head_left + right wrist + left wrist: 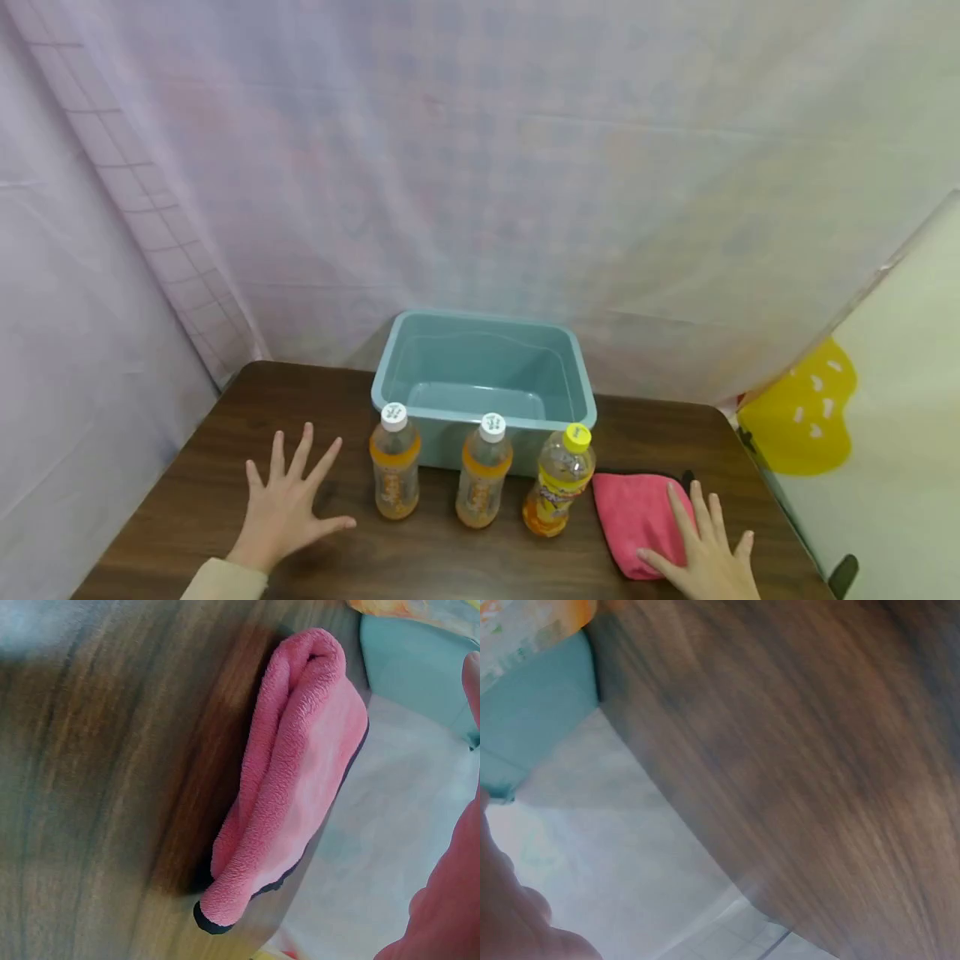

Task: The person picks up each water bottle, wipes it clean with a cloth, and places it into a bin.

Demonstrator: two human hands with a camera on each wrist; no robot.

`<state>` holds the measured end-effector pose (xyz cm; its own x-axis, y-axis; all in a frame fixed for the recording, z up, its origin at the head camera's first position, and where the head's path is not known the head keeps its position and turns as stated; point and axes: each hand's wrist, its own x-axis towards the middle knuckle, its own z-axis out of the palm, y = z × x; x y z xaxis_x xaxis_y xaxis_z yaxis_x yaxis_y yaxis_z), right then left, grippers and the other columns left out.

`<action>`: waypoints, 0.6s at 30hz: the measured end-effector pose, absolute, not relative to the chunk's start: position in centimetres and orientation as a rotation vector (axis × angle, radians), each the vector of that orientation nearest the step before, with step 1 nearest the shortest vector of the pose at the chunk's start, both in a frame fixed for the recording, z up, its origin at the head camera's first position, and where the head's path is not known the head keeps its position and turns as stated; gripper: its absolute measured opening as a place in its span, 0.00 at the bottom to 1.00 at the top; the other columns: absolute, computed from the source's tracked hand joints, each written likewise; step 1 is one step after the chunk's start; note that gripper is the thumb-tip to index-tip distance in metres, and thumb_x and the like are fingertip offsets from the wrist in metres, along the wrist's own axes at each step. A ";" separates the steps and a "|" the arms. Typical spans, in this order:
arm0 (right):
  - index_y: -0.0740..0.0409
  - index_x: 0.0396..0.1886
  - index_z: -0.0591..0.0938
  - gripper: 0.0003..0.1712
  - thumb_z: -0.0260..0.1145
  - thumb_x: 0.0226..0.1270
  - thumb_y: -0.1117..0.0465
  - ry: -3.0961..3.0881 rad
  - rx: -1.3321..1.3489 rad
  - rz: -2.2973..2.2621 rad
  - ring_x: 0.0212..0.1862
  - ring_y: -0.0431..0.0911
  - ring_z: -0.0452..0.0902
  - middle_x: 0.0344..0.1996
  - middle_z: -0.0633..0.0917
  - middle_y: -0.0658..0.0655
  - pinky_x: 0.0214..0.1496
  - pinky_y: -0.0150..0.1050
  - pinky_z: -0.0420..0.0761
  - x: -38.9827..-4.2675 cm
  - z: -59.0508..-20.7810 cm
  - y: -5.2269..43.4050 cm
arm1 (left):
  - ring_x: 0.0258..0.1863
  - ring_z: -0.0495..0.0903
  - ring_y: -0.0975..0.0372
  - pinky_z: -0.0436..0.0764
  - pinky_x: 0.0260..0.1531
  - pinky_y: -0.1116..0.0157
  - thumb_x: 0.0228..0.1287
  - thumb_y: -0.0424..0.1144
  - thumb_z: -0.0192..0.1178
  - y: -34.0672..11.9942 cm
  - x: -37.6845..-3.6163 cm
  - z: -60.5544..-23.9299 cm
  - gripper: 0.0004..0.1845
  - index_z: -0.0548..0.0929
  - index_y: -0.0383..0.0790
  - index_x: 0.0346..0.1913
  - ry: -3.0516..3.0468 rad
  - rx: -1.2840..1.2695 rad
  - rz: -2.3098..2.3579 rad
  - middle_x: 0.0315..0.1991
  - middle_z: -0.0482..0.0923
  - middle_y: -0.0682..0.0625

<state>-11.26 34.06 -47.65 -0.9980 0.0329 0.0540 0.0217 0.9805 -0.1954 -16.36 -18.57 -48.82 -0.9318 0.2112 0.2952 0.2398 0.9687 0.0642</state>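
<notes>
My left hand (283,508) is spread wide with straight fingers above the table's left side, holding nothing. My right hand (708,550) is spread too, over the near right part of a folded pink cloth (637,521). In the right wrist view the cloth (292,780) shows dark edging and lies apart from the hand. Two bottles with white caps and orange bands, the left bottle (395,475) and the middle bottle (483,483), stand upright between the hands. To their right is a yellow-capped bottle (555,492) with some amber liquid.
Behind the bottles a light blue plastic bin (483,421) stands at the back of the brown wooden table (322,575). Pale curtains (487,167) hang behind and beside the table. A yellow shape with white marks (806,412) hangs at the right.
</notes>
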 end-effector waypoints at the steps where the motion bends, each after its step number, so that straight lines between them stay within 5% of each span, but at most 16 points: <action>1: 0.43 0.71 0.32 0.62 0.57 0.48 0.27 -3.069 -0.039 0.306 0.67 0.67 0.29 0.69 0.35 0.67 0.46 0.78 0.30 -11.3 -47.6 34.0 | 0.66 0.34 0.36 0.44 0.49 0.28 0.34 0.77 0.55 -18.6 -16.4 -48.7 0.58 0.45 0.61 0.70 -2.822 -0.333 -0.151 0.72 0.33 0.43; 12: 0.46 0.71 0.32 0.61 0.57 0.50 0.29 -3.120 -0.045 0.411 0.65 0.70 0.40 0.68 0.39 0.69 0.44 0.79 0.33 -12.3 -48.0 34.7 | 0.66 0.40 0.37 0.46 0.50 0.29 0.33 0.78 0.54 -17.7 -16.5 -45.7 0.59 0.43 0.59 0.71 -2.767 -0.425 -0.230 0.72 0.34 0.45; 18: 0.51 0.72 0.41 0.60 0.56 0.49 0.27 -3.130 -0.026 0.368 0.64 0.70 0.46 0.69 0.40 0.67 0.46 0.79 0.39 -13.0 -48.6 35.0 | 0.61 0.59 0.38 0.70 0.42 0.39 0.35 0.77 0.54 -16.9 -16.8 -42.8 0.59 0.46 0.53 0.71 -2.737 -0.499 -0.261 0.70 0.44 0.39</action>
<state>-12.98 34.95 -48.58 -0.9998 0.0154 -0.0118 0.0177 0.9726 -0.2317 -16.77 -16.90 -42.83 -0.8786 0.3075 0.3653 0.3709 0.9213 0.1165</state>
